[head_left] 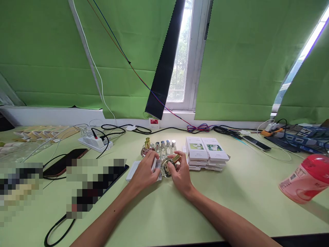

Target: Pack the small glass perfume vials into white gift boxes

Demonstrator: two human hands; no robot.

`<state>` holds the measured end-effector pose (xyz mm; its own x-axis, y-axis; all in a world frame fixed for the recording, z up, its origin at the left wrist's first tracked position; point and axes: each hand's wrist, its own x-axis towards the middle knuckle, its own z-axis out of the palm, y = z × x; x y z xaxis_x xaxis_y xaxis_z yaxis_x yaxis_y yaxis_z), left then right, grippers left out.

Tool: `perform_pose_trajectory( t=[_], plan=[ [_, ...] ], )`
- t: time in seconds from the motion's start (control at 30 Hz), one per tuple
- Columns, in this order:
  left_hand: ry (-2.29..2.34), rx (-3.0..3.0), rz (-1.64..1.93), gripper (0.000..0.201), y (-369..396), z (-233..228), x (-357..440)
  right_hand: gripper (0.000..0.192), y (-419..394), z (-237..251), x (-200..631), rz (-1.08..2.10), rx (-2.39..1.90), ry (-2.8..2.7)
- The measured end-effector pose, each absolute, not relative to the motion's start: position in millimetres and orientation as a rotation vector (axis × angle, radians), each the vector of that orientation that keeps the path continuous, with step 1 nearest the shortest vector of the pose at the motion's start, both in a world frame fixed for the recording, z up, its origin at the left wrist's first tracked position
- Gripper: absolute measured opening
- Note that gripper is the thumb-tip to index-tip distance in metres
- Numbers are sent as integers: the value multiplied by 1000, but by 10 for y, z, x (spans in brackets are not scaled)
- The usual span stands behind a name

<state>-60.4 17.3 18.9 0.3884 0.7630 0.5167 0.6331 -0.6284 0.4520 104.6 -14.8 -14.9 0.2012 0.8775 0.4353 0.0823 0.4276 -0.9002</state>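
Round bottle (166,167) partly hidden, probably held by both hands.

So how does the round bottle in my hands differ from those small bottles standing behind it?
The round bottle is wide, gold-capped, tilted and held by both the left hand and right hand. The small bottles are slim, silver-capped, upright and untouched, standing in a row. Both look like clear glass.

Both forearms bare to elbows, no sleeves, left hand (145,171) & right hand (182,175) bare, slim build.
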Motion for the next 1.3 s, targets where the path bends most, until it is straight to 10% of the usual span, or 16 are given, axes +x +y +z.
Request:
perform_pose_trajectory(
  t=[1.3],
  plan=[
    [1235,2408,1027,28,93,221,-574,39,-152,-181,1013,966,-852,-1237]
  ],
)
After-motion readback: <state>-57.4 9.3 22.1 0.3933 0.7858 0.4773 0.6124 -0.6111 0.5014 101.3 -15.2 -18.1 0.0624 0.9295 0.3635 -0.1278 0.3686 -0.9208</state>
